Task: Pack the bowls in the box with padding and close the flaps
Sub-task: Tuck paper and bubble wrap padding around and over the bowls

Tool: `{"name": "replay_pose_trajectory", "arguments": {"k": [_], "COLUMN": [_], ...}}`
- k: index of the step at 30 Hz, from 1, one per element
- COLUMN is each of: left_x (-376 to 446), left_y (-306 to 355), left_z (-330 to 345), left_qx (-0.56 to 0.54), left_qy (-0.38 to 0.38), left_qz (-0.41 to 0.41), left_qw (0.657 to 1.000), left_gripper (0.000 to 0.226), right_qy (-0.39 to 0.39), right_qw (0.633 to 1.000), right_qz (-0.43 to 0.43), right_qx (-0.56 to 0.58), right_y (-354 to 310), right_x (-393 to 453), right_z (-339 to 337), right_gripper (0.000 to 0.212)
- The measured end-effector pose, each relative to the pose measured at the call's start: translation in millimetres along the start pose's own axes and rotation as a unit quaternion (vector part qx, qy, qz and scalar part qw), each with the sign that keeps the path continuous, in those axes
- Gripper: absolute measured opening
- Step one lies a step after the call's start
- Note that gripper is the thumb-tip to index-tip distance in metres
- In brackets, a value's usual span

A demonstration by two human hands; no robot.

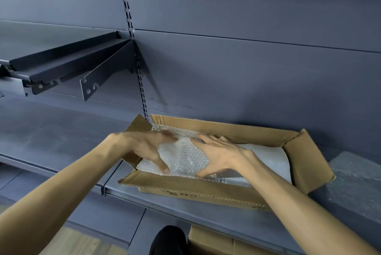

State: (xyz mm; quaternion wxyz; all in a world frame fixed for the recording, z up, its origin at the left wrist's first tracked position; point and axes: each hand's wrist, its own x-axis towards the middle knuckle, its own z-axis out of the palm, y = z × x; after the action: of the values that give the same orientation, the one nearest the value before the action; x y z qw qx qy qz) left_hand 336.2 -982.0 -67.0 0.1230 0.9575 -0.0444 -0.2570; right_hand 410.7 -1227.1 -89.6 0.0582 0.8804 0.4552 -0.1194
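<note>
Over on the left, nothing task-related is happening, just a dark metal shelf bracket (107, 67) sticking out from the grey back wall. Moving right you hit the action: the left hand (144, 147) has its fingers spread and mostly straight, thumb down near the front edge, pressing flat on a lump of bubble wrap (183, 158) that sits in the left end of the cardboard box (206, 193). The right hand (218, 153) is right next to it doing the same thing, fingers splayed and laid over the wrap, not really clenched on anything as far as I can see. The box itself sits on the grey shelf (61, 145) against the back wall. I can't actually see any bowls, so my guess is at least one is bundled under that wrap. Further right inside the box there's a white sheet (274, 158) of foam or paper, and past the box a loose piece of bubble wrap (354, 182) lies on the shelf. So I'd say we're mid-packing: padding is going in, and all four flaps are open, so closing is left to do. There's some small printing on the front of the box, but it's too tiny for me to read. Another box (210, 242) sits down below.
</note>
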Motion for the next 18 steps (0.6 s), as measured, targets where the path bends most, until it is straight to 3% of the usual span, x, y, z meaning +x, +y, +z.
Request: {"name": "replay_pose_trajectory", "arguments": {"k": [5, 18], "left_x": [8.6, 16.8], "left_y": [2.4, 4.1], "left_z": [10.5, 19.0], "left_qx": [0.198, 0.15], "left_qy": [0.022, -0.001], "left_qz": [-0.008, -0.009], "left_qw": [0.98, 0.989], "left_gripper": [0.11, 0.122], "right_qy": [-0.012, -0.092], "right_qw": [1.0, 0.995], "right_qz": [0.0, 0.013], "right_qx": [0.009, 0.046], "right_y": [-0.9, 1.8], "right_x": [1.0, 12.9], "right_z": [-0.5, 6.3], "right_gripper": [0.116, 0.124]}}
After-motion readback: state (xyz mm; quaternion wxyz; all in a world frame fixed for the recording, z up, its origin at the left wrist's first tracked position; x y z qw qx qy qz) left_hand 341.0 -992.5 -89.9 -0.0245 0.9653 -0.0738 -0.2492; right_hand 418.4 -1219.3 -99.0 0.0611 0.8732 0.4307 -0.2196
